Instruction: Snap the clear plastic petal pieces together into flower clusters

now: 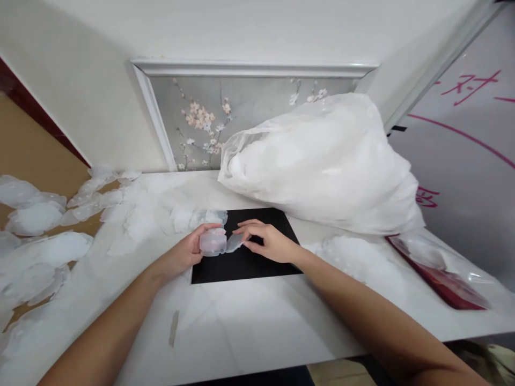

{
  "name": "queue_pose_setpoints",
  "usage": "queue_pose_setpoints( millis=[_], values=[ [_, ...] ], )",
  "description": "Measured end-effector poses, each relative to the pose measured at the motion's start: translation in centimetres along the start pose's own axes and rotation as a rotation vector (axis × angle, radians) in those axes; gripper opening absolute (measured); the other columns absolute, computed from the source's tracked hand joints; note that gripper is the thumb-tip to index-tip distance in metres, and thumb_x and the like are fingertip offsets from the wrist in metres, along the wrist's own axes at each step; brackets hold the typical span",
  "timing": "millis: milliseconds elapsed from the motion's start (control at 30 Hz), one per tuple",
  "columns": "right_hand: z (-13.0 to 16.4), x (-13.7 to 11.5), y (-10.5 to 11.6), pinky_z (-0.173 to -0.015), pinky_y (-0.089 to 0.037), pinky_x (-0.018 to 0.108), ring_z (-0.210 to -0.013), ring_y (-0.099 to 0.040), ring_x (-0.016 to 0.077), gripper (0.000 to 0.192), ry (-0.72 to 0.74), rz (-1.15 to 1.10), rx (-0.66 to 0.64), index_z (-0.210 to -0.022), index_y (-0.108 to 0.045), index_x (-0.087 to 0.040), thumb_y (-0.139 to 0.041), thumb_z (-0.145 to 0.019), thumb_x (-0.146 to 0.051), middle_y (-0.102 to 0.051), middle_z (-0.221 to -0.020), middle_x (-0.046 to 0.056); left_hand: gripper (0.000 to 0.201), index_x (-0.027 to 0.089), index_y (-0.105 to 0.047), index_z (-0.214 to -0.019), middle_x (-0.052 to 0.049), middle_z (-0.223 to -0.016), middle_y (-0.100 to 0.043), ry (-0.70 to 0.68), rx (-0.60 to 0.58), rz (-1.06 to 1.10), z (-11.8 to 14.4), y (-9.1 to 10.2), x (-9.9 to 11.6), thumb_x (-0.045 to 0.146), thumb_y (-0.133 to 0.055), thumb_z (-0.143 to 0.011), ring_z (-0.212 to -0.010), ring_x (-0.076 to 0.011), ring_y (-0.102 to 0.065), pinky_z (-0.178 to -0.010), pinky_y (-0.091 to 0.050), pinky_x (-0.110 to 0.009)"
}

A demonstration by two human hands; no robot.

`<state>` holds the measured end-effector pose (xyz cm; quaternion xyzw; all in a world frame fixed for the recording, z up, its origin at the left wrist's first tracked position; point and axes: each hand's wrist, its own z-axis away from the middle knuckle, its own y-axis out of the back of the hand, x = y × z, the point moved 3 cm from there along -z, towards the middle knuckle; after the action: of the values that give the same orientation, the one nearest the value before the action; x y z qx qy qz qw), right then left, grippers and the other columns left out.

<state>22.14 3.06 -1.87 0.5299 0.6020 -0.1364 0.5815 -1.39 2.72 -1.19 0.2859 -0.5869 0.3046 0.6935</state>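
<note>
Centrally in the head view, reaching inward over a black mat (249,272), clasping a translucent plastic piece (213,243) in the half-curled left hand (193,247), pinching a tilted second piece (234,244) with the lightly closed right hand (267,242). Facing a bulging plastic bag (325,166) and blossom panel (201,118) across a marbled table (249,316).

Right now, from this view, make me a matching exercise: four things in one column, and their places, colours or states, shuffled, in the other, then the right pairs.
Column one
1. Left hand
2. Bag
3. Rectangular mat
4. Framed panel

Column two
A. Black, lying flat
B. On the wall, showing blossoms
C. Holding a translucent piece
D. White and bulging, resting on the table

Right pairs: 1-C, 2-D, 3-A, 4-B
</note>
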Motion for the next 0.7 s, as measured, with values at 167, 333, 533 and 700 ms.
queue_pose_setpoints(
  millis=[167, 333, 533, 700],
  values=[
    [-0.1, 2.1, -0.4, -0.078, -0.057, 0.037, -0.077, -0.070, 0.0184, 0.018, -0.445, -0.688, 0.193, -0.086, -0.059, -0.021, -0.070, -0.080, -0.035, -0.072, -0.081, 0.001, 0.022, 0.021, -0.067, -0.097, -0.010, -0.118, -0.068, 0.026, 0.173, -0.128, -0.3, 0.2, 0.6, 0.032, -0.071, -0.079, -0.107, -0.0271, -0.065, -0.097, -0.047, -0.043],
    [0.0, 2.5, -0.7, -0.082, -0.058, 0.035, -0.082, -0.073, 0.0182, 0.022, -0.597, -0.947, 0.123, -0.092, -0.062, -0.019, -0.075, -0.075, -0.022, -0.074, -0.094, 0.005, 0.014, 0.021, -0.068, -0.079, -0.009, -0.115, -0.070, -0.032, 0.216, -0.390, 0.1, -0.3, 2.0, 0.036, -0.070, -0.079, -0.114, -0.0294, -0.060, -0.102, -0.042, -0.044],
    [0.0, 2.6, -0.4, -0.077, -0.059, 0.034, -0.075, -0.072, 0.0165, 0.018, -0.613, -0.996, 0.145, -0.094, -0.063, -0.018, -0.072, -0.081, -0.025, -0.073, -0.088, 0.005, 0.024, 0.022, -0.050, -0.076, -0.006, -0.102, -0.073, 0.032, 0.209, -0.152, -0.1, -0.6, 1.4, 0.039, -0.066, -0.083, -0.101, -0.0227, -0.064, -0.091, -0.046, -0.038],
    [0.0, 2.8, -0.5, -0.073, -0.058, 0.031, -0.070, -0.070, 0.0144, 0.021, -0.600, -0.999, 0.128, -0.094, -0.063, -0.017, -0.070, -0.086, -0.035, -0.072, -0.083, 0.004, 0.030, 0.023, -0.043, -0.080, 0.004, -0.073, -0.064, 0.187, 0.307, 0.157, -0.1, -0.8, 0.3, 0.035, -0.070, -0.079, -0.071, -0.0142, -0.065, -0.076, -0.051, -0.031]
  ],
)
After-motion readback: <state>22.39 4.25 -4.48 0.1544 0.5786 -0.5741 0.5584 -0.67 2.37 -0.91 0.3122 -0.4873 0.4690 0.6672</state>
